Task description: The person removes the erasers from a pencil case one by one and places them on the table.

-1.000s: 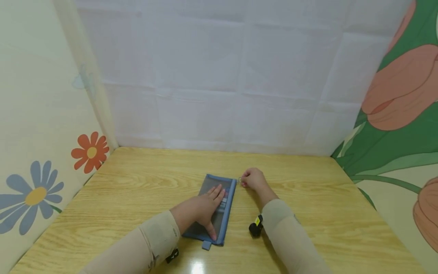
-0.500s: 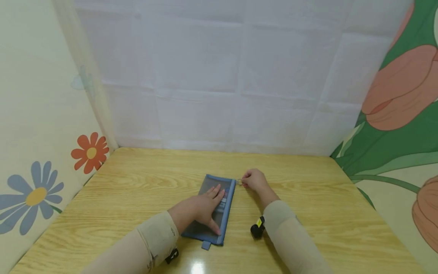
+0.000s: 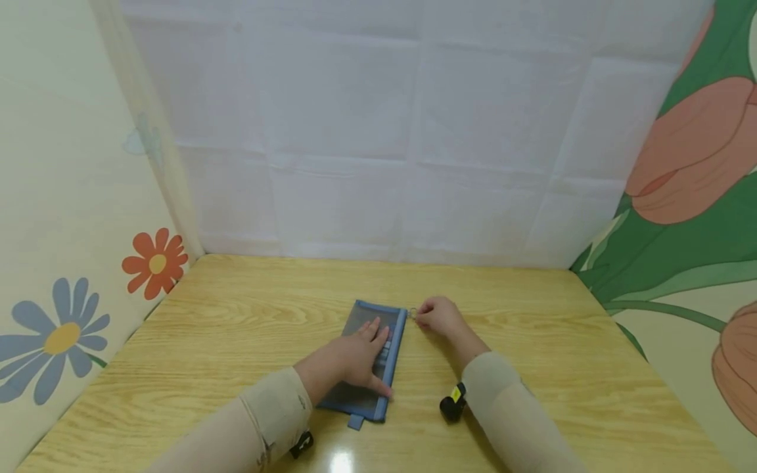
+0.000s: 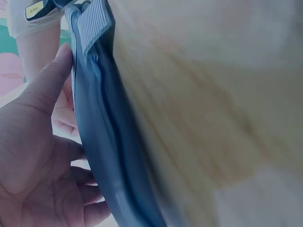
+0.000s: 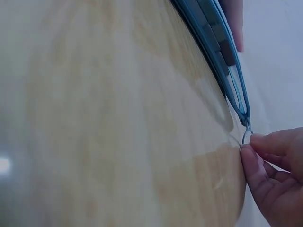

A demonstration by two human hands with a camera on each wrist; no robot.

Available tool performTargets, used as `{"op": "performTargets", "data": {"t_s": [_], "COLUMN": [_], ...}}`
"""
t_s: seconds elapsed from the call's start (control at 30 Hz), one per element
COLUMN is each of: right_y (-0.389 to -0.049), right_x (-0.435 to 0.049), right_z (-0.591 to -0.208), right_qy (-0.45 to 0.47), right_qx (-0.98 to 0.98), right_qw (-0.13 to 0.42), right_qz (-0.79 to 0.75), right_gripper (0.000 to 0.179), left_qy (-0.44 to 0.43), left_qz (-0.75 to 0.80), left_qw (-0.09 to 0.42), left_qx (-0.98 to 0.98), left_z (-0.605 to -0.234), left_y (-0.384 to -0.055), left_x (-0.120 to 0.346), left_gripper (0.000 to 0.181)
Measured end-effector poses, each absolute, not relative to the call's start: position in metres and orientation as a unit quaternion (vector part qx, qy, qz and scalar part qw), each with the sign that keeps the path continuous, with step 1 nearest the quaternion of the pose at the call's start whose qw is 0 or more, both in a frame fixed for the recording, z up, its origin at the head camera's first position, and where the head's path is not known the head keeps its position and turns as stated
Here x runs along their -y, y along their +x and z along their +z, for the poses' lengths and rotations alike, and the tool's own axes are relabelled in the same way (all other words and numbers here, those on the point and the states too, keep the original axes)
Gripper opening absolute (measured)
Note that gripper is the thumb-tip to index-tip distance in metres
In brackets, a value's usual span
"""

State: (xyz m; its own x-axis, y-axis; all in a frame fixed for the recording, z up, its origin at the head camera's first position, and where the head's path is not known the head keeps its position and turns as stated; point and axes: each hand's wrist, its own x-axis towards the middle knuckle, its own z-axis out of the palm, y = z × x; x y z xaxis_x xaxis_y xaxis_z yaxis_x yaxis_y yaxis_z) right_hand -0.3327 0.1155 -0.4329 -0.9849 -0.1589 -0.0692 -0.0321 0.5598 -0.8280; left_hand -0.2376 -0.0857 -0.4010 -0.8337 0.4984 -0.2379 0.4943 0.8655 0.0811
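Observation:
A blue zip pouch with grey mesh sides lies lengthwise in the middle of the table. Small items show through its mesh. My left hand rests spread on it, fingers straight, with the thumb reaching across to the zip edge. At the far end, my right hand pinches a metal ring attached at the pouch's corner. Thumb and forefinger meet on that ring in the right wrist view. The left wrist view shows the folded fabric tab at the near end.
The wooden table reaches back to a white sheet. Flower-patterned cloths hang on both sides. Black wrist devices sit below each sleeve.
My left thumb has slid forward along the zip edge, away from the near end. The right wrist and forearm have shifted slightly right and nearer, with the pinch kept. The pouch stays nearly in place.

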Motion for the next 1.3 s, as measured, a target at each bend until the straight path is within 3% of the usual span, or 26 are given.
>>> {"op": "performTargets", "data": {"t_s": [0.37,0.77,1.3], "right_y": [-0.318,-0.316,-0.315], "right_x": [-0.104,-0.101,-0.1], "right_z": [-0.435,-0.435,-0.437], "right_qy": [-0.099,-0.085,-0.106], "right_qx": [-0.875,-0.847,-0.825], "right_qw": [0.109,0.113,0.109], "right_qz": [-0.461,-0.513,-0.544], "right_gripper": [0.009,0.01,0.011], "left_qy": [0.208,0.194,0.197], "left_qz": [0.007,0.018,0.058], "left_qw": [0.126,0.133,0.129], "left_qx": [-0.97,-0.972,-0.97], "left_z": [-0.397,-0.399,-0.402], "left_y": [-0.228,-0.23,-0.234], "left_x": [0.072,0.068,0.063], "left_gripper": [0.118,0.118,0.084]}}
